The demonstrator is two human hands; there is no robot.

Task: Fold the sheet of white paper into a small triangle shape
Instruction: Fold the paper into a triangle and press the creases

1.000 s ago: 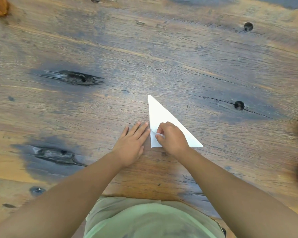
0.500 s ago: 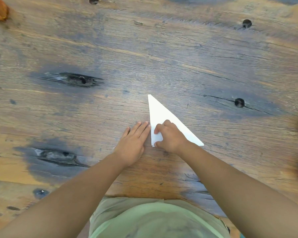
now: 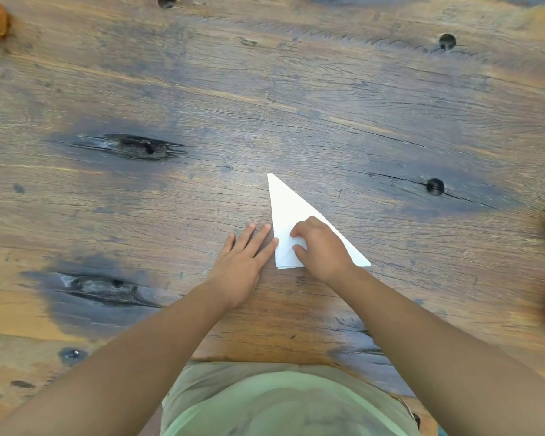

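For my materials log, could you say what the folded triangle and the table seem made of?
Folded triangle: thin matte white paper, judging by its sharp creases and layered edges. Table: apparently weathered wood, with visible grain, cracks and dark knots.

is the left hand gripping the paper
No: the left hand lies flat, fingers straight, on the table beside the paper, one fingertip at its edge.

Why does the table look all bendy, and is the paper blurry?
Head view: the wide-angle lens bows the grain of the wooden table toward the edges; the white paper is sharp, but so bright its creases barely show.
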